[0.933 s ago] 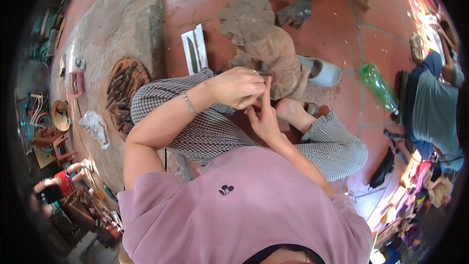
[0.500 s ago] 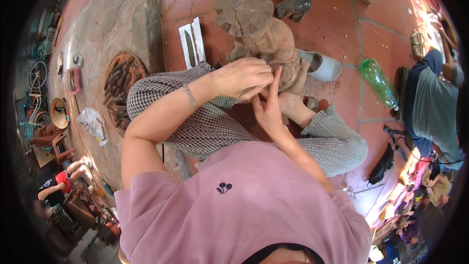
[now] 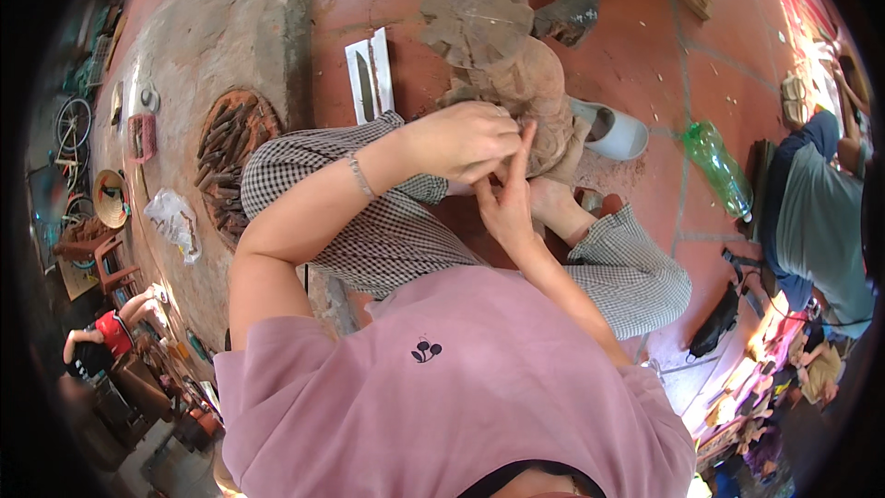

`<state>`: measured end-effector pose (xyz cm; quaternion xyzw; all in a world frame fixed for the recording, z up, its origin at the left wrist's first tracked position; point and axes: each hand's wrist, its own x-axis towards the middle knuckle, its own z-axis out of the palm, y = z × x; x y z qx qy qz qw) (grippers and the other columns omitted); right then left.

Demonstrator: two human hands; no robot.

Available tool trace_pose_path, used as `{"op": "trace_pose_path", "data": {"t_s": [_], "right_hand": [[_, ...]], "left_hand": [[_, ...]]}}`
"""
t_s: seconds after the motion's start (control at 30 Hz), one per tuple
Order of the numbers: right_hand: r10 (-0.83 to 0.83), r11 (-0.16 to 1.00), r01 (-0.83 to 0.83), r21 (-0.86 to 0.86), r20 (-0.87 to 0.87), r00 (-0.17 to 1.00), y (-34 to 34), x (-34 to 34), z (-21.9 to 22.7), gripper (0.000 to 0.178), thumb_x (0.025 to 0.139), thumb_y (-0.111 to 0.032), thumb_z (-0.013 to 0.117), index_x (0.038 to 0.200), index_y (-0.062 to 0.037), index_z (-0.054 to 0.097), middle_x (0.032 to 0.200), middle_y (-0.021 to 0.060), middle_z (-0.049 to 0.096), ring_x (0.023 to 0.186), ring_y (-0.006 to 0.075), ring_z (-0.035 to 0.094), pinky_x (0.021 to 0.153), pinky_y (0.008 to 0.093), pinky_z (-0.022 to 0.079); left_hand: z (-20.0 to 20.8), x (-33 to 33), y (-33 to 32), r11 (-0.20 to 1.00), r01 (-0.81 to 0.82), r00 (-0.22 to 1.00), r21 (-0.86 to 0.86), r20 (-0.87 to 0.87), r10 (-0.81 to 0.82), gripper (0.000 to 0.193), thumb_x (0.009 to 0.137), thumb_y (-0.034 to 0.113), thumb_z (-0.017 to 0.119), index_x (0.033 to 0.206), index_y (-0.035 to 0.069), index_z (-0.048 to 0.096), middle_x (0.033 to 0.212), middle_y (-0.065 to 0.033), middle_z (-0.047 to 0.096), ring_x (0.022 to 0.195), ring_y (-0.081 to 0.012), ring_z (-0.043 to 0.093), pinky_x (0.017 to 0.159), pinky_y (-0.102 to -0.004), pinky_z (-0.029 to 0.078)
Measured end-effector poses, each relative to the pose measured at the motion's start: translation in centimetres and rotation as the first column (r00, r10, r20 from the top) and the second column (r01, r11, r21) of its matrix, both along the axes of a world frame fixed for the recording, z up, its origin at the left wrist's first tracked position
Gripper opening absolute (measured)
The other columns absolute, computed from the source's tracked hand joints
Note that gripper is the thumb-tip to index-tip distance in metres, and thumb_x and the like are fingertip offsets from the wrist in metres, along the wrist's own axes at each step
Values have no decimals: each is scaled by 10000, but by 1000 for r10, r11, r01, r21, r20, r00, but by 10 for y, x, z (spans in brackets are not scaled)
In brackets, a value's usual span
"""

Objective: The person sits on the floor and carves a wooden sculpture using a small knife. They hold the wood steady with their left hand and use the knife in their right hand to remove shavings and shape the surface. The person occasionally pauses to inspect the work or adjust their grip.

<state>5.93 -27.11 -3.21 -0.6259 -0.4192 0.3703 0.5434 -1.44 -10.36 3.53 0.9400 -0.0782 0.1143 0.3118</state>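
Observation:
A pale brown carved wood piece (image 3: 535,83) with a broad, cracked round end stands in front of my crossed legs. My left hand (image 3: 466,140), a bracelet on its wrist, is closed at the near side of the wood. Its fingers curl down round something I cannot make out. My right hand (image 3: 506,208) meets it from below, index finger stretched up against the carving and thumb apart from it. Whatever lies between the two hands is hidden behind the left fingers.
A sharpening stone with a dark blade (image 3: 371,79) lies on the red tiles at left, near a round basket of tool handles (image 3: 235,152). Right of the wood are a grey slipper (image 3: 613,132) and a green plastic bottle (image 3: 717,169). Another person (image 3: 820,212) sits far right.
The view has shifted slightly, so the wood and floor things sit a little farther right. Both hands keep nearly the same pose at the carving.

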Motion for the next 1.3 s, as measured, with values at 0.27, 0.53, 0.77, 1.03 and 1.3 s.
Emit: {"op": "trace_pose_path", "data": {"t_s": [0.27,0.53,0.77,1.03,1.3], "right_hand": [[59,998,-59,-31,13,998,-1,8,-12,812,936,31,565,1548,-66,40,1266,163,568,946,208,661,742,291,549],[-219,967,256,3,530,819,-72,171,-105,279,1002,-130,576,1228,28,623,928,168,691,823,268,651,689,373,539],[175,926,115,-361,675,717,79,172,-116,278,997,-154,575,1200,27,632,928,177,690,827,282,652,695,386,537],[287,915,13,-403,674,681,110,138,-105,282,992,-183,573,1169,25,643,929,187,690,832,299,653,701,399,535],[373,902,-78,-424,676,635,59,108,-111,291,986,-211,572,1138,24,654,929,197,689,836,316,655,708,413,533]], "left_hand": [[-7,-6,11,998,11,999,58,-40,-9,198,757,230,672,859,69,618,851,-120,649,857,-331,638,760,-449,523],[58,-62,2,972,-160,987,-170,-16,160,115,749,192,617,721,103,685,736,-93,685,689,-308,640,605,-433,478],[94,-146,39,538,-570,816,-622,-348,462,202,815,137,582,792,4,733,687,-65,687,637,-113,638,584,-257,497],[81,-166,59,280,-504,764,-817,-271,585,222,826,146,597,796,-37,719,679,-99,678,580,-119,613,538,-247,480],[59,-172,71,181,-584,696,-792,-373,613,240,872,179,616,790,-23,716,674,-85,670,588,-137,620,530,-271,482]]}}
